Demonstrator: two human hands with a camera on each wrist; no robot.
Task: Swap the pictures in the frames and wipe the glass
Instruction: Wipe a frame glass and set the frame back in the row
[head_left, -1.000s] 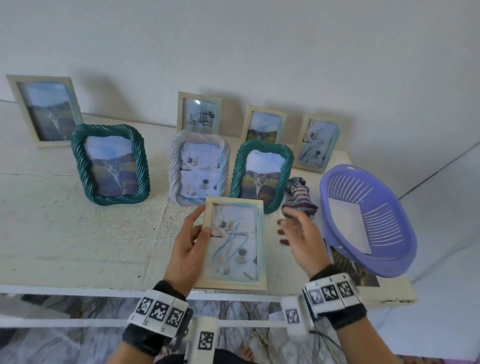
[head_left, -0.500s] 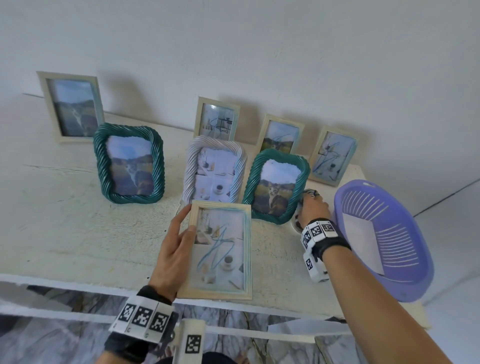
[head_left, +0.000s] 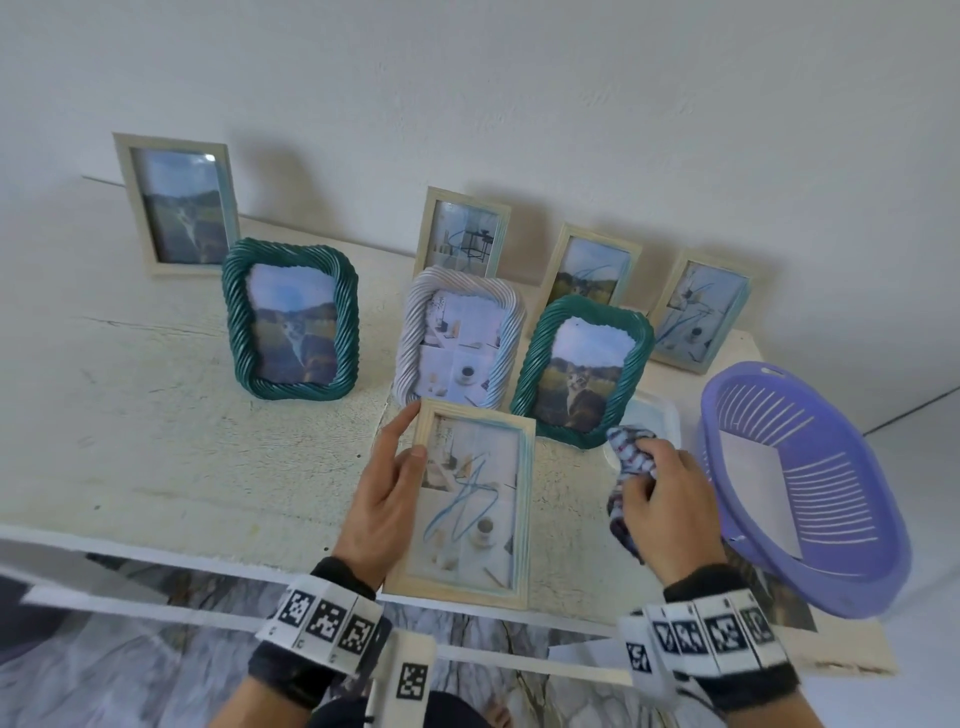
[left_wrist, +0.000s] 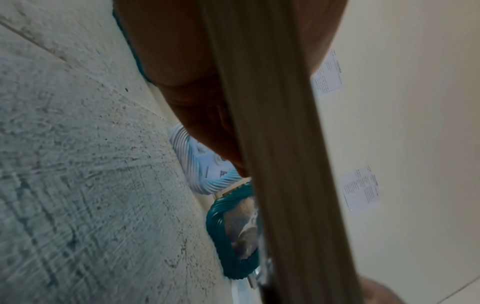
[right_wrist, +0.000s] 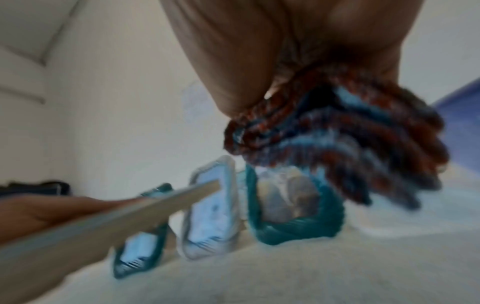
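A pale wooden frame (head_left: 470, 501) with blue scribbles on its glass is held tilted above the table's front edge. My left hand (head_left: 387, 491) grips its left side, thumb on the front; in the left wrist view the frame's edge (left_wrist: 280, 144) fills the middle. My right hand (head_left: 667, 506) grips a striped blue, red and white cloth (head_left: 631, 452), lifted off the table to the right of the frame. The right wrist view shows the cloth (right_wrist: 337, 139) bunched under the fingers, blurred.
Two green twisted frames (head_left: 291, 319) (head_left: 582, 371) and a white twisted one (head_left: 460, 343) stand mid-table. Several pale wooden frames (head_left: 179, 205) lean on the wall. A purple basket (head_left: 800, 488) sits at the right, holding a white sheet. A white dish (head_left: 654, 415) lies behind the cloth.
My right hand reached back to the cloth beside the green frame, closed on it and drew it toward me. My left hand kept holding the wooden frame.
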